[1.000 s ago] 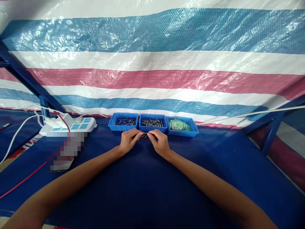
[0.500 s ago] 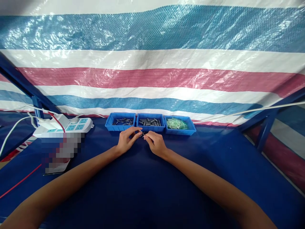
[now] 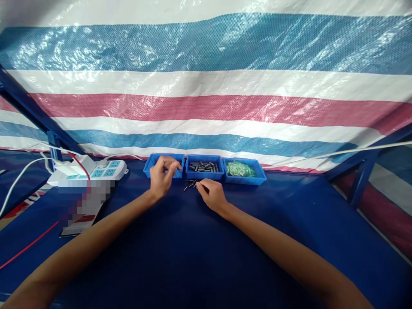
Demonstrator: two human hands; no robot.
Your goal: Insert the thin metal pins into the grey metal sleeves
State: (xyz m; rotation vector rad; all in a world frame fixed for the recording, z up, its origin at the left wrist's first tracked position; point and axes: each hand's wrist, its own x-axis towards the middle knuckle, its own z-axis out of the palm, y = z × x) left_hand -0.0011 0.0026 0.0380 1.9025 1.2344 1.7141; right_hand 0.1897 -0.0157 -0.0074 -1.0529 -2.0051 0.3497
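Observation:
My left hand (image 3: 161,176) is over the left blue bin (image 3: 148,167), its fingers curled and thumb drawn in. Whatever may be between those fingertips is too small to make out. On the table, my right hand (image 3: 210,195) rests with thumb and forefinger pinched together; a tiny thing may be at their tips. Just left of that pinch lie several thin black pin-like pieces (image 3: 189,184). Short dark grey cylinders (image 3: 204,166) fill part of the middle blue bin (image 3: 205,175), directly behind the right hand.
To the right stands a third blue bin (image 3: 246,179) with green-and-clear small pieces (image 3: 240,168). A white power strip (image 3: 109,169) with plugs and cables sits at the left, near a partly blurred phone-like device (image 3: 77,225). A striped tarp (image 3: 206,107) hangs behind the blue table (image 3: 206,257).
My left hand has left the right hand and moved left and up, over the left bin. My right hand stays nearly in place. The black pieces on the table now show more fully.

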